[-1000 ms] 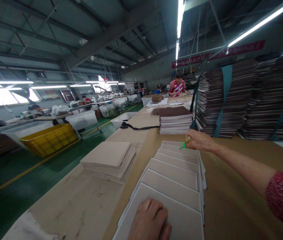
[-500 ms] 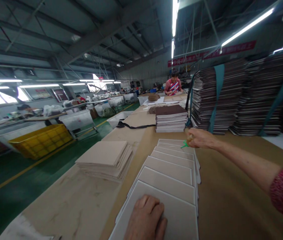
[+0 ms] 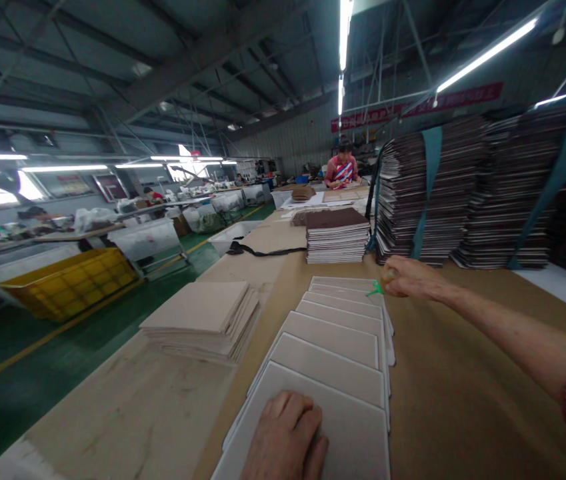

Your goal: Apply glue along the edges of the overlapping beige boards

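Left hand [image 3: 285, 437] of mine lies flat, palm down, on the nearest board [image 3: 343, 427], fingers loosely together and pressing on its pale grey face; it grips nothing. That board is the front one in a row of boards [image 3: 345, 320] shingled away from me, each overlapping the next, all the same light grey with thin white edges, laid on the brown table [image 3: 453, 400].

At the far end of the row my right hand [image 3: 410, 278] is stretched out, fingers curled shut around a small tool [image 3: 377, 289] with a green tip that pokes out toward the last board. How much of the tool sits inside my fist I cannot tell.

Left of the row, a stack of beige sheets [image 3: 203, 319] sits on a paler stretch of the table, close by but apart from the boards. Beyond the row stands a low stack with a dark brown top [image 3: 337, 233], and to its right tall bundles [image 3: 443, 193] of dark-edged sheets, bound with teal straps. A black strap [image 3: 263, 251] lies across the table further on.

At the far end a person in a red top [image 3: 341, 170] works at the table. A yellow crate [image 3: 67, 283] stands on the green floor to my left. A red banner [image 3: 423, 105] hangs on the back wall; its writing is too small to read.
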Available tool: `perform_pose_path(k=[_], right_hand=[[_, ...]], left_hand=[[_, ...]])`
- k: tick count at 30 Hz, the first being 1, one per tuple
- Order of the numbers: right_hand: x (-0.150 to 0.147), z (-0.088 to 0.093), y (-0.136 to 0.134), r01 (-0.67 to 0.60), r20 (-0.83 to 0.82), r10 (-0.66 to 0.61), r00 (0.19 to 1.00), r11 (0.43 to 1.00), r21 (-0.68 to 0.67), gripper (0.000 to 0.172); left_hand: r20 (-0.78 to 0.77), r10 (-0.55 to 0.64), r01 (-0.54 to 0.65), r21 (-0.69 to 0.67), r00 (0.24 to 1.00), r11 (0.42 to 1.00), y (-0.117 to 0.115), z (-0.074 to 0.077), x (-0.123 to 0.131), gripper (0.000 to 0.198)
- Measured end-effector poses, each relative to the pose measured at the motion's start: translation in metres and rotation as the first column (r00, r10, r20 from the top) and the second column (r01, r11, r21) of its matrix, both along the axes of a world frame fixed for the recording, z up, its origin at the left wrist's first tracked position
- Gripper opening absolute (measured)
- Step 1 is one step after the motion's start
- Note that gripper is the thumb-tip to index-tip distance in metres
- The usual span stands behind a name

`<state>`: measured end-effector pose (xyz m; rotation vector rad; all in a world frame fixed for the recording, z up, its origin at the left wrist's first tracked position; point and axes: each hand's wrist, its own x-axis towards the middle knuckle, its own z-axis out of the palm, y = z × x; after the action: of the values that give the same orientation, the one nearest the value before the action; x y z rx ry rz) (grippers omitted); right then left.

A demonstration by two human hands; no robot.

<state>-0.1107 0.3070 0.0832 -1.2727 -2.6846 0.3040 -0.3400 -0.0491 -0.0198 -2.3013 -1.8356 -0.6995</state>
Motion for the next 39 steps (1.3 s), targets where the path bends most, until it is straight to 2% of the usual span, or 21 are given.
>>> perform_pose_path(k=[5, 12, 15, 19, 23, 28, 31, 34, 39], right_hand=[[-0.010, -0.005, 0.002, -0.030, -0.029, 0.029, 0.999, 0.999, -0.019, 0.029], [0.036, -0.004, 0.015, 0.044, 0.008, -0.044, 0.999, 0.999, -0.013, 0.028], [0.043, -0.007, 0.013, 0.043, -0.012, -0.044, 0.999, 0.999, -0.008, 0.027], [0.033, -0.010, 0.003, 0.023, -0.050, -0.024, 0.998, 1.000, -0.010, 0.024], [0.009, -0.012, -0.005, -0.011, -0.075, 0.011, 0.997, 1.000, -0.002, 0.024], [-0.028, -0.017, -0.006, -0.053, -0.097, 0.053, 0.994, 0.999, 0.007, 0.027], [-0.039, -0.016, -0.004, -0.055, -0.096, 0.055, 0.994, 0.998, -0.003, 0.028], [-0.033, -0.012, -0.001, -0.034, -0.082, 0.032, 0.996, 0.999, -0.022, 0.027], [-0.006, -0.005, 0.000, 0.026, -0.088, -0.031, 0.996, 0.998, -0.052, 0.022]], left_hand=[[-0.001, -0.001, 0.001, 0.005, 1.000, 1.000, 0.001, 0.001, -0.001, 0.030], [0.005, 0.015, -0.015, -0.058, 1.000, 0.998, -0.002, -0.006, -0.001, 0.027], [0.007, 0.016, -0.016, -0.049, 1.000, 0.999, -0.003, -0.005, 0.000, 0.027], [-0.011, 0.008, -0.008, -0.031, 1.000, 0.999, -0.003, -0.002, -0.001, 0.029], [-0.019, -0.003, 0.003, -0.025, 1.000, 1.000, -0.002, 0.000, -0.001, 0.030], [-0.020, 0.005, -0.005, -0.023, 1.000, 1.000, -0.001, 0.001, 0.000, 0.027], [-0.004, 0.001, -0.001, -0.002, 1.000, 1.000, -0.001, -0.001, 0.000, 0.029], [0.014, 0.009, -0.009, -0.014, 1.000, 1.000, 0.000, -0.003, 0.000, 0.029], [0.023, 0.033, -0.032, -0.049, 0.999, 0.998, -0.002, -0.001, 0.005, 0.025]])
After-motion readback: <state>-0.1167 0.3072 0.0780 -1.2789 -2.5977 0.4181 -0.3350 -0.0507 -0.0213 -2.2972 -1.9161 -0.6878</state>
